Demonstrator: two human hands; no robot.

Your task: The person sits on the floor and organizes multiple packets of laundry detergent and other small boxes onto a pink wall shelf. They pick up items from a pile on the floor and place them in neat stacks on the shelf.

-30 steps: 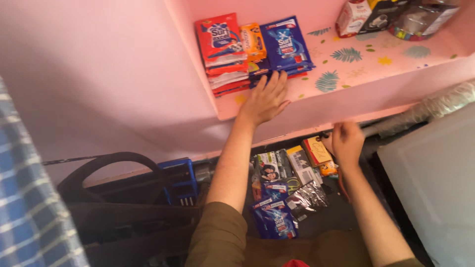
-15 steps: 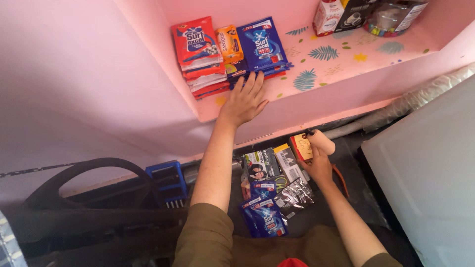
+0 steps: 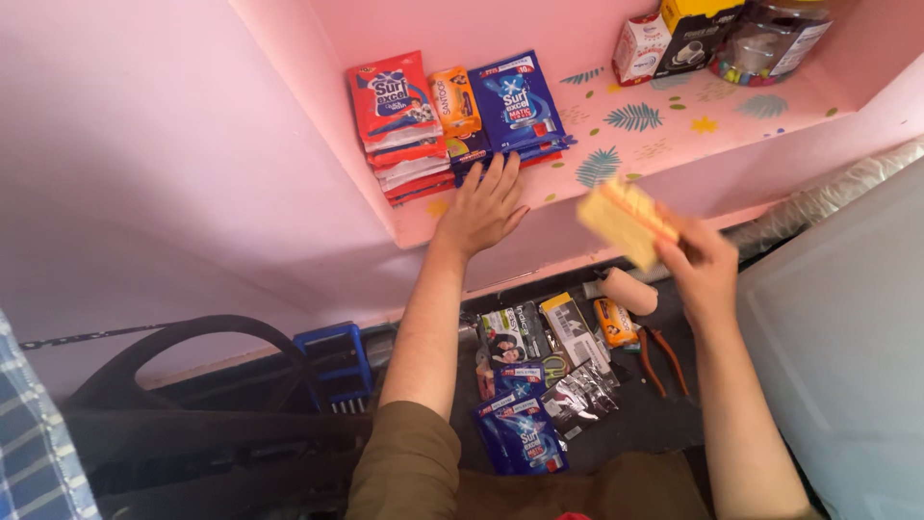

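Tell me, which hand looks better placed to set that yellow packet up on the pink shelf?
Probably the right hand: it already grips the yellow packet, raised near the front edge of the pink shelf. The left hand lies flat on the shelf against the stacked sachets, so it is occupied.

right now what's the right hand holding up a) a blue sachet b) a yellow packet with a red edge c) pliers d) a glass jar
b: the right hand grips a yellow packet with a red edge in front of the pink shelf; the left hand lies flat by the sachets.
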